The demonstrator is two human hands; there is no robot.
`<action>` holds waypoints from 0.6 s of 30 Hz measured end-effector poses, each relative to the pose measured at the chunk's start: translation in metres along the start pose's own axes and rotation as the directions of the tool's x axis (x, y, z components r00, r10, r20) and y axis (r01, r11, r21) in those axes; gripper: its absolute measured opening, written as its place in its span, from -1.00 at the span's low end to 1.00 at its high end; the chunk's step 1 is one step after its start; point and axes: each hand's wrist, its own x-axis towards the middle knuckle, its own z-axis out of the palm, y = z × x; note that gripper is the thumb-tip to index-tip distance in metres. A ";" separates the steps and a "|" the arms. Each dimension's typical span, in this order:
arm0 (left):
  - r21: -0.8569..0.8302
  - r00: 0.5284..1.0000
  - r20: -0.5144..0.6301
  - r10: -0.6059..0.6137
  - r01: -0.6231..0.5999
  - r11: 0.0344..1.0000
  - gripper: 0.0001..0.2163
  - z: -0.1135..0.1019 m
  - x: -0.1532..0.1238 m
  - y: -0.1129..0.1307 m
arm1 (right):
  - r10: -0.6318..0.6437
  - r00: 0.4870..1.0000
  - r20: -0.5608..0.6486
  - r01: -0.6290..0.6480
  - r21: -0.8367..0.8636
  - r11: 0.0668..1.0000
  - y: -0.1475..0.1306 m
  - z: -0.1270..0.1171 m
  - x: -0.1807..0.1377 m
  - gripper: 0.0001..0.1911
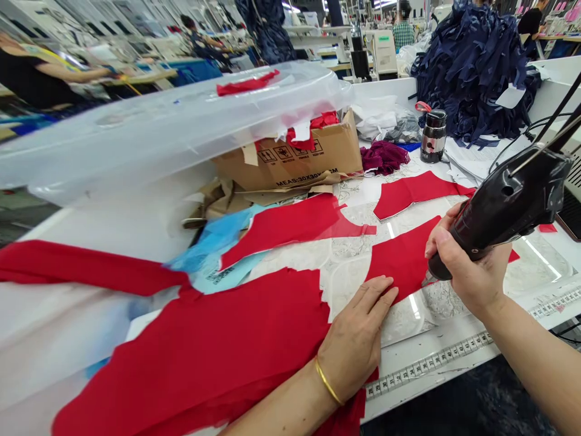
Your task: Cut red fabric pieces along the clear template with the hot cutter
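Note:
My left hand [356, 333] lies flat with fingers stretched out, its fingertips pressing the edge of a red fabric piece [402, 257] on the white patterned work surface [349, 266]. My right hand [469, 260] is wrapped round the handle of a black hand-held cutting tool [508, 203], whose tip rests on the same red piece. A large red fabric sheet [213, 354] lies under my left wrist. Two more cut red pieces lie further back, one [290, 227] in the middle and one [415, 191] to the right.
A clear plastic lid [149, 130] covers the left back. A cardboard box [290, 160] holds red scraps. A black and silver flask [433, 136] stands by a dark blue fabric heap [472, 66]. A measuring tape strip [436, 360] runs along the table's front edge. Other people work in the background.

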 end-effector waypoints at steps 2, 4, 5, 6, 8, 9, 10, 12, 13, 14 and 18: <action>0.002 1.000 0.015 0.001 -0.001 1.000 -0.51 -0.004 0.001 0.002 | -0.005 1.000 -0.003 0.005 0.020 1.000 0.000 -0.005 0.003 -0.82; 0.023 0.998 0.050 0.024 -0.025 0.999 -0.42 -0.009 0.000 0.005 | -0.004 1.000 -0.024 0.004 0.024 1.000 0.001 -0.011 0.006 -0.79; 0.036 0.996 0.076 0.042 -0.045 0.998 -0.37 -0.012 0.000 0.006 | -0.001 0.999 -0.040 0.002 0.019 1.000 0.002 -0.014 0.008 -0.78; 0.048 0.993 0.105 0.061 -0.066 0.997 -0.33 -0.014 -0.002 0.008 | 0.003 0.998 -0.059 -0.002 0.012 1.000 0.003 -0.017 0.009 -0.77; 0.059 0.983 0.159 0.088 -0.098 0.993 -0.26 -0.020 -0.006 0.010 | 0.000 0.996 -0.086 0.000 -0.002 1.000 0.006 -0.021 0.011 -0.77; 0.060 0.979 0.183 0.093 -0.106 0.993 -0.24 -0.022 -0.008 0.011 | -0.002 0.996 -0.093 0.001 -0.009 1.000 0.007 -0.022 0.012 -0.77; 0.061 0.974 0.204 0.097 -0.111 0.992 -0.22 -0.024 -0.010 0.011 | -0.004 0.996 -0.091 0.002 -0.021 1.000 0.008 -0.023 0.012 -0.78; 0.064 0.965 0.241 0.107 -0.126 0.990 -0.17 -0.029 -0.012 0.011 | -0.011 0.996 -0.084 0.007 -0.044 0.999 0.009 -0.023 0.012 -0.80; 0.070 0.960 0.255 0.114 -0.136 0.988 -0.15 -0.031 -0.012 0.010 | -0.015 0.997 -0.082 0.011 -0.054 0.998 0.009 -0.023 0.013 -0.81; 0.078 0.956 0.267 0.123 -0.148 0.986 -0.15 -0.033 -0.012 0.008 | -0.021 0.996 -0.082 0.016 -0.061 0.998 0.009 -0.023 0.013 -0.81; 0.096 0.943 0.300 0.146 -0.182 0.979 -0.16 -0.032 -0.001 -0.001 | -0.058 0.995 -0.078 0.056 -0.039 0.998 0.008 -0.028 0.015 -0.81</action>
